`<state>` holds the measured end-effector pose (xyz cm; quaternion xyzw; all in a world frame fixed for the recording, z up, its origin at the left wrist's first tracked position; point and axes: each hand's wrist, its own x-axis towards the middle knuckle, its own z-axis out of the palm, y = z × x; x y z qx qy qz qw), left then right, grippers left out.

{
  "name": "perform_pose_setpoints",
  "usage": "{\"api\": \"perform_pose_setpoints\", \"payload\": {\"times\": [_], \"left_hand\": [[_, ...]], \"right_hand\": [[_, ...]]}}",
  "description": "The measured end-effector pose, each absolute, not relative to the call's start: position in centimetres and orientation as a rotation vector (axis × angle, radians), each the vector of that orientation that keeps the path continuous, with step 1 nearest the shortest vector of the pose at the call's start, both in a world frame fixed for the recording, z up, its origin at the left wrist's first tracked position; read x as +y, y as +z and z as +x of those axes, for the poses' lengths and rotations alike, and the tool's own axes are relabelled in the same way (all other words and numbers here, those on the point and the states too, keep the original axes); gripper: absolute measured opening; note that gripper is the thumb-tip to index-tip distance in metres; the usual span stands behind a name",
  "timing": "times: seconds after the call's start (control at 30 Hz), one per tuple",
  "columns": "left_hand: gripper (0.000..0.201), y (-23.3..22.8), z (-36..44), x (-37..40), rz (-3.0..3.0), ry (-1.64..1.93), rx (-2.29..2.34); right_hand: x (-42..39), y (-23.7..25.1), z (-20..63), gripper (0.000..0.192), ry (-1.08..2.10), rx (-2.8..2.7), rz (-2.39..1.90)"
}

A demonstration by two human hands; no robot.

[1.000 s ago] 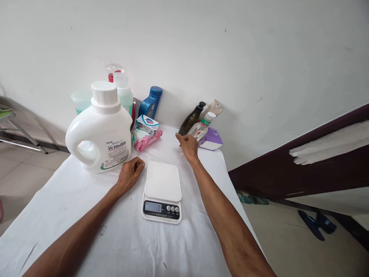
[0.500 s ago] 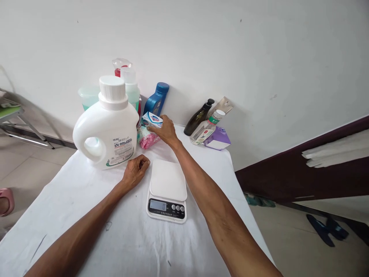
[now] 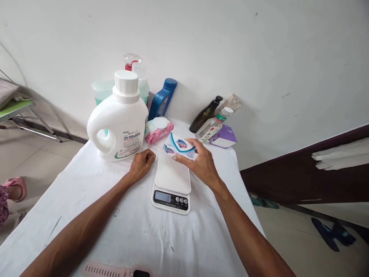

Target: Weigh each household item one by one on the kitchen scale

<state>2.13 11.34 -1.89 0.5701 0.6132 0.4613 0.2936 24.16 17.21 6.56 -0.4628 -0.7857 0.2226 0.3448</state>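
Note:
My right hand point(image 3: 203, 161) grips a white and blue soap box point(image 3: 181, 145), thumb in front and fingers behind. The box hangs over the back part of a white kitchen scale point(image 3: 173, 176), whose display reads 0. Beside the scale's left edge, my left hand point(image 3: 142, 164) rests on the table with its fingers curled in and nothing visible in them. Close behind that hand stands a big white laundry detergent jug point(image 3: 127, 123). A pink and mint pack of wipes point(image 3: 159, 130) lies just beyond the soap box.
At the back stand a blue bottle point(image 3: 163, 99), a dark pump bottle point(image 3: 205, 115), a clear bottle point(image 3: 209, 129) and a purple box point(image 3: 224, 137). A pink watch point(image 3: 115, 270) lies at the front edge. A person's foot in a pink shoe point(image 3: 17, 188) shows at left.
My right hand has lifted the soap box off the wipes pack and carried it right and nearer, over the scale. My left hand stays beside the scale. The view has shifted slightly, revealing the watch.

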Motion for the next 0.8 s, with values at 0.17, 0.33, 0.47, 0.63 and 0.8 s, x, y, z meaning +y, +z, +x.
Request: {"api": "perform_pose_setpoints", "payload": {"times": [0.17,0.33,0.47,0.63,0.8], "left_hand": [[0.022,-1.9,2.1,11.3,1.536,1.222,1.643],[0.022,-1.9,2.2,11.3,1.532,1.219,1.652],[0.023,-2.0,2.1,11.4,1.545,1.22,1.652],[0.022,-1.9,2.1,11.4,1.528,1.203,1.66],[0.022,-1.8,2.1,11.5,1.543,1.184,1.669]], "right_hand": [[11.7,4.5,27.1,0.065,0.635,-2.07,-1.249],[10.2,3.1,27.0,0.059,0.569,-2.102,-1.188],[10.2,2.1,26.6,0.058,0.525,-2.11,-1.14],[10.4,1.3,27.3,0.066,0.617,-2.036,-1.175],[11.7,0.2,28.4,0.066,0.945,-1.535,-1.229]]}}
